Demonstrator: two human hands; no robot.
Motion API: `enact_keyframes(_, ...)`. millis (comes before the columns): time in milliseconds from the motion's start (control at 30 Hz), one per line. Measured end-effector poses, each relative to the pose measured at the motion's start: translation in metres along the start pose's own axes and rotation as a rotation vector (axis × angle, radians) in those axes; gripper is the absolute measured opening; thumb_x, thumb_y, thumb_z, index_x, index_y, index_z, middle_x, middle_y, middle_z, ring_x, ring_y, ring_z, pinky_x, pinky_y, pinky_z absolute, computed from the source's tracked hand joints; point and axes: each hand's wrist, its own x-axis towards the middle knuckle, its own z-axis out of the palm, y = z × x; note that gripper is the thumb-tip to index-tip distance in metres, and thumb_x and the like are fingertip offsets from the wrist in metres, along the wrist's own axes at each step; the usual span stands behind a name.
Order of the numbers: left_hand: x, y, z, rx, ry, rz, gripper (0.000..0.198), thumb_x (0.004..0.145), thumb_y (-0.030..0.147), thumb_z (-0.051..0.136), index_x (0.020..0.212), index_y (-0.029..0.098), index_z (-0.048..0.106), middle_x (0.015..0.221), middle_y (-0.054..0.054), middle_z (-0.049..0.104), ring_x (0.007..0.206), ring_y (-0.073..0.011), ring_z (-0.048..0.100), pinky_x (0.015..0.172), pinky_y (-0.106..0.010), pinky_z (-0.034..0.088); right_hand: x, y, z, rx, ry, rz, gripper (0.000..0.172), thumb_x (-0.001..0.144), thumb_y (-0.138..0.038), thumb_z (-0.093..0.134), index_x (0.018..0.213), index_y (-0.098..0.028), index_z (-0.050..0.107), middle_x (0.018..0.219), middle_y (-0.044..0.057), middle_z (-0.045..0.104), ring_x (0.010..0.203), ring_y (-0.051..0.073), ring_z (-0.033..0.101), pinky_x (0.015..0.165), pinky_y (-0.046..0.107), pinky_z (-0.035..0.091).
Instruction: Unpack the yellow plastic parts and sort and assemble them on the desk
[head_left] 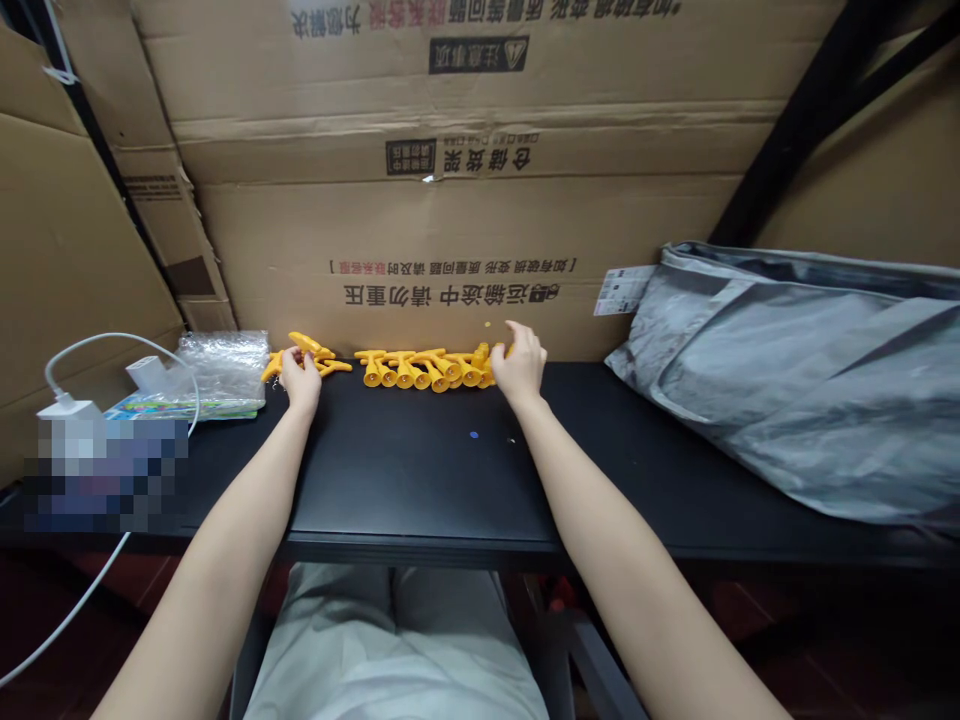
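My left hand (300, 382) is closed in a pinch on a yellow plastic piece (306, 343) at the left of the table. More yellow branching pieces (335, 367) lie around its fingertips. Farther right, a row of yellow plastic pieces with round cup-like ends (421, 380) stands against the cardboard, cups facing me. At the right end of that row is my right hand (523, 367), fingers apart and partly bent, its thumb side beside an upright yellow piece (481, 356). My right hand partly hides the row's end.
Upright cardboard (450, 220) backs the black table (420, 480). On the left are bubble wrap (225, 365), a white charger with cable (71, 420) and a blurred-out item. A large grey bag (795, 390) fills the right side. A small blue dot (474, 435) lies mid-table.
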Motion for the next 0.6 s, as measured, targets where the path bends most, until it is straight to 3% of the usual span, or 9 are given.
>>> enact_keyframes(133,0.0,-0.002,-0.002,-0.122,0.02,-0.009,0.03,0.093,0.023,0.034,0.121,0.017,0.043,0.117,-0.014,0.063,0.106,-0.017,0.062,0.093,-0.029,0.046,0.004,0.026,-0.002,0.022,0.101,0.148,0.044,0.08,-0.018,0.038,0.122,-0.016,0.053,0.12,0.018,0.059,0.112,0.03,0.053,0.091,0.044,0.041)
enact_keyframes(333,-0.011,0.006,-0.015,0.179,-0.048,0.144,0.031,0.093,0.033,0.041,0.12,0.022,0.052,0.111,-0.013,0.068,0.107,-0.0294,0.061,0.096,-0.046,0.04,0.0,0.052,0.001,0.059,0.152,0.327,0.04,0.076,-0.016,0.039,0.112,-0.015,0.056,0.113,0.017,0.062,0.106,0.029,0.056,0.09,0.044,0.042)
enact_keyframes(467,-0.016,0.015,-0.017,0.313,-0.094,0.217,0.032,0.092,0.035,0.044,0.117,0.02,0.057,0.108,-0.015,0.07,0.106,-0.0306,0.063,0.099,-0.046,0.036,-0.003,0.056,0.004,0.014,0.096,0.353,0.038,0.077,-0.016,0.041,0.11,-0.017,0.059,0.115,0.015,0.063,0.108,0.029,0.056,0.09,0.045,0.043)
enact_keyframes(600,-0.013,0.017,-0.013,0.172,-0.02,0.195,0.031,0.09,0.033,0.05,0.116,0.019,0.056,0.102,-0.013,0.07,0.1,-0.0275,0.065,0.091,-0.039,0.042,-0.007,0.054,0.007,-0.068,-0.013,0.288,0.042,0.081,-0.018,0.042,0.12,-0.018,0.059,0.126,0.014,0.059,0.115,0.029,0.052,0.093,0.047,0.042)
